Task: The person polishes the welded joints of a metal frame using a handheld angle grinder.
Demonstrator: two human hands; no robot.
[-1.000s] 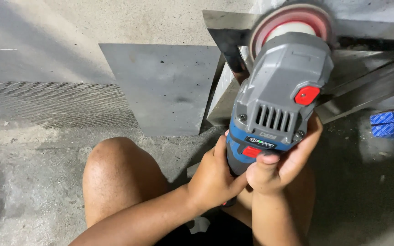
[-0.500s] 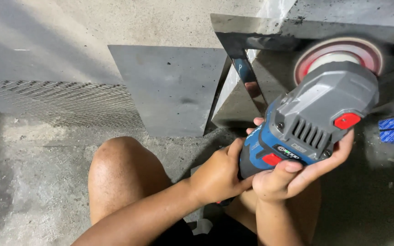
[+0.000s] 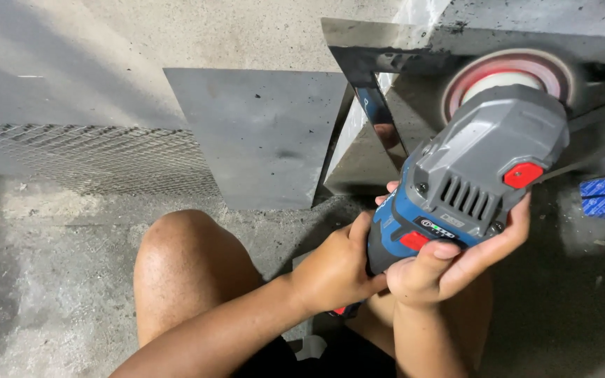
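Concrete floor [image 3: 57,280], both hands gripping grinder [image 3: 477,182], disc [image 3: 509,70] against metal frame edge [image 3: 400,42]

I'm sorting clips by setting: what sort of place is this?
Probably a metalworking or fabrication spot: bare concrete floor, steel sheet and mesh leaning on the wall, and an angle grinder in both hands.

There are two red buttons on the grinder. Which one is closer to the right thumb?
The lower red button, on the blue body by the right thumb; the other red button sits higher on the grey head.
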